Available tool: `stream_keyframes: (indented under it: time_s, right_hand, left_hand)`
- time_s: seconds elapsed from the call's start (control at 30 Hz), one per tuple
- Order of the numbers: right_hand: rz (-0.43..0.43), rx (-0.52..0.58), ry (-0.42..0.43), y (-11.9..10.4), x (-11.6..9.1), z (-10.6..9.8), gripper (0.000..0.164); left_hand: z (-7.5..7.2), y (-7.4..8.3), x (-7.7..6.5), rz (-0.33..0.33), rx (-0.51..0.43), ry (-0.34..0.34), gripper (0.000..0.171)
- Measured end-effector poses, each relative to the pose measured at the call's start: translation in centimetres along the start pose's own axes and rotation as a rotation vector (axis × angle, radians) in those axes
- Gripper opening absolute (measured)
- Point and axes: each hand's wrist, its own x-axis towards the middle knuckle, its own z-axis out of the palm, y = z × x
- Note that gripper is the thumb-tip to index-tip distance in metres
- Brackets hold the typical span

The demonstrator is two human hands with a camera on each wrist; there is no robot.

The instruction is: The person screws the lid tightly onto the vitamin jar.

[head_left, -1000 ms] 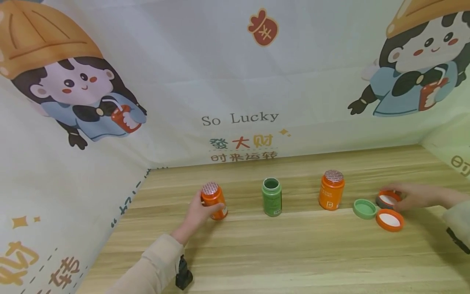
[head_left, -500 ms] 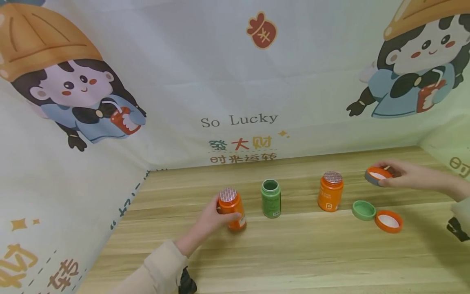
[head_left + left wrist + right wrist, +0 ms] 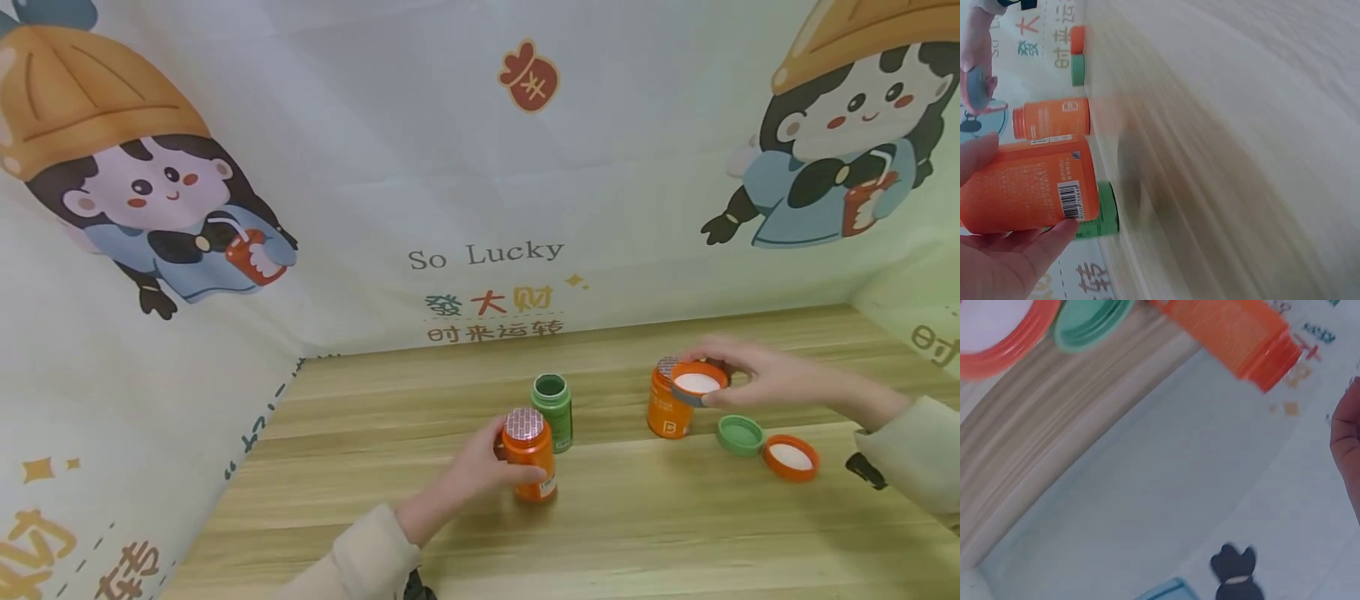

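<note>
My left hand [image 3: 483, 467] grips an orange bottle [image 3: 531, 462] by its sides, thumb across the front. A silvery patterned seal covers its mouth. In the left wrist view this bottle's barcode label [image 3: 1071, 200] faces the camera, and it hangs above the table. Just behind it in the head view stands an open green bottle [image 3: 555, 408], partly hidden. On the right, my right hand [image 3: 750, 371] pinches an orange and grey lid [image 3: 699, 383] with its white inside facing up. That lid overlaps a second sealed orange bottle [image 3: 667, 408] standing on the table.
A green lid [image 3: 741, 435] and an orange lid [image 3: 791, 457] lie inside-up on the wooden table [image 3: 637, 533], right of the standing orange bottle. A printed cloth [image 3: 360, 167] hangs behind and along the sides.
My left hand has lifted the orange bottle and carried it right, in front of the green one. My right hand has picked up the orange and grey lid and brought it left.
</note>
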Motion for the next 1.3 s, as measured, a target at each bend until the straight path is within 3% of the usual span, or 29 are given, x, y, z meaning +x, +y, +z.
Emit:
stream_keyframes:
  time_s: [0.1, 0.33, 0.57, 1.3]
  right_hand:
    - [0.001, -0.005, -0.043, -0.9, 0.6, 1.0, 0.043]
    - [-0.151, -0.048, -0.080, -1.5, 1.9, 3.1, 0.030]
    - [-0.048, -0.028, -0.145, -2.4, 2.6, 4.6, 0.037]
    - [-0.073, -0.110, -0.123, -3.4, 3.6, 5.0, 0.048]
  left_hand:
    - [0.8, 0.2, 0.2, 0.000, 0.002, -0.025, 0.064]
    - [2.3, 0.4, 0.8, -0.020, 0.010, -0.060, 0.059]
    - [3.1, 0.8, 0.8, -0.017, 0.021, -0.065, 0.059]
    - [3.7, 0.0, 0.9, 0.016, -0.006, -0.105, 0.053]
